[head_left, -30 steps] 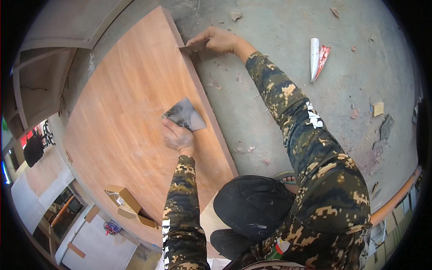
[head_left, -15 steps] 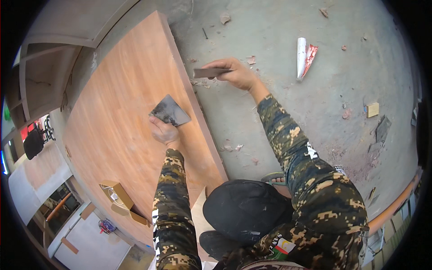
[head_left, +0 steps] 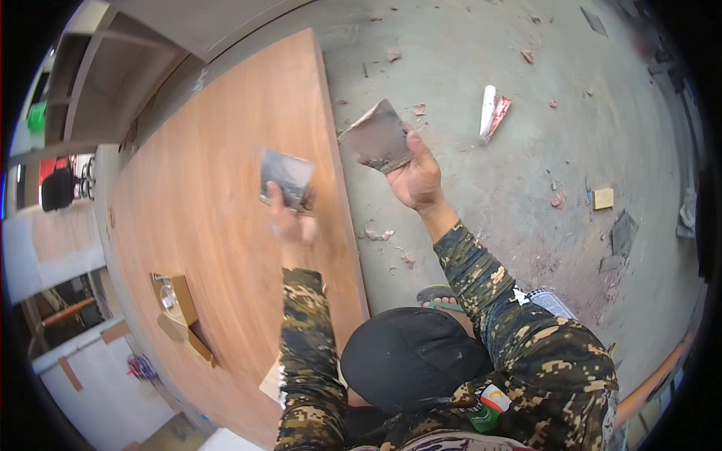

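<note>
My left hand (head_left: 292, 219), somewhat blurred, grips a thin, square grey plate (head_left: 292, 169) with dark smears, above the large wooden panel (head_left: 218, 218). Its thumb lies over the plate's face. Just beyond the panel's right edge, over the floor, my right hand (head_left: 421, 177) is closed on another thin square plate (head_left: 378, 134), brownish grey with a dark crust along its lower edge. That plate's broad face shows, with the thumb at its right side. The two plates are apart.
An open cardboard box (head_left: 179, 297) lies on the panel's near left part. On the grey floor are a white-and-red tube (head_left: 492, 113), a yellowish block (head_left: 603, 198), dark flat sheets (head_left: 623, 233) and scattered crumbs. My sandaled foot (head_left: 440, 297) stands beside the panel.
My right hand has turned its plate from nearly edge-on to broad face showing and moved lower. The left hand has tilted its plate more upright. The whole view has shifted.
</note>
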`<move>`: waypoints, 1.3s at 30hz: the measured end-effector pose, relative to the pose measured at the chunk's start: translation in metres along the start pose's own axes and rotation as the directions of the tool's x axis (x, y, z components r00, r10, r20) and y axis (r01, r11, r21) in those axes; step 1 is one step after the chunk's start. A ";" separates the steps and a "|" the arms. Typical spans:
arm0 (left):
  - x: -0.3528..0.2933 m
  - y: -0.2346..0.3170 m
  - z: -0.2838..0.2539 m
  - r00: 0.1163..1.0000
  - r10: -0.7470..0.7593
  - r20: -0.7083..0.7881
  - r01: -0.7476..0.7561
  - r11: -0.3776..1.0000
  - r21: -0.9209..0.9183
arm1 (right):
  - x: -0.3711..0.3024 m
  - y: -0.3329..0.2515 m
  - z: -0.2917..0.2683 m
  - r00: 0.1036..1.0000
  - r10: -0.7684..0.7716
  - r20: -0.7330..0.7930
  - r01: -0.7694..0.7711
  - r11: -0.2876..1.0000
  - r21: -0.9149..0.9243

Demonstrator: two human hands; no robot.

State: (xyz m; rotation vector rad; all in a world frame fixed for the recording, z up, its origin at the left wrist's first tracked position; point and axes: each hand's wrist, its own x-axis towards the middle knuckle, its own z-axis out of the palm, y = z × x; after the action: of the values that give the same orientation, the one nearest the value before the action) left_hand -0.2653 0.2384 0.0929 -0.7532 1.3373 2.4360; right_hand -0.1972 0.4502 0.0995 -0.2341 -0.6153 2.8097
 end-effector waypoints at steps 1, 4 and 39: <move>-0.023 -0.007 0.009 0.998 -0.020 0.061 0.022 0.999 -0.039 | -0.005 -0.004 0.008 0.996 -0.079 -0.029 0.079 0.997 0.021; -0.078 -0.012 0.018 0.992 0.019 0.128 0.003 0.986 -0.166 | -0.024 0.013 0.034 0.992 -0.125 -0.029 0.124 0.992 -0.028; -0.336 -0.200 -0.029 0.888 0.121 0.444 0.068 0.919 -0.387 | -0.325 -0.172 -0.061 0.987 -0.118 0.112 0.158 0.527 -0.835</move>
State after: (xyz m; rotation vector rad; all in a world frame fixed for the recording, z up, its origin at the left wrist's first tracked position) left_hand 0.1147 0.3290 0.1263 -0.1934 0.6895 2.7079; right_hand 0.1621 0.5337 0.1517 -0.2727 -1.8942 2.1142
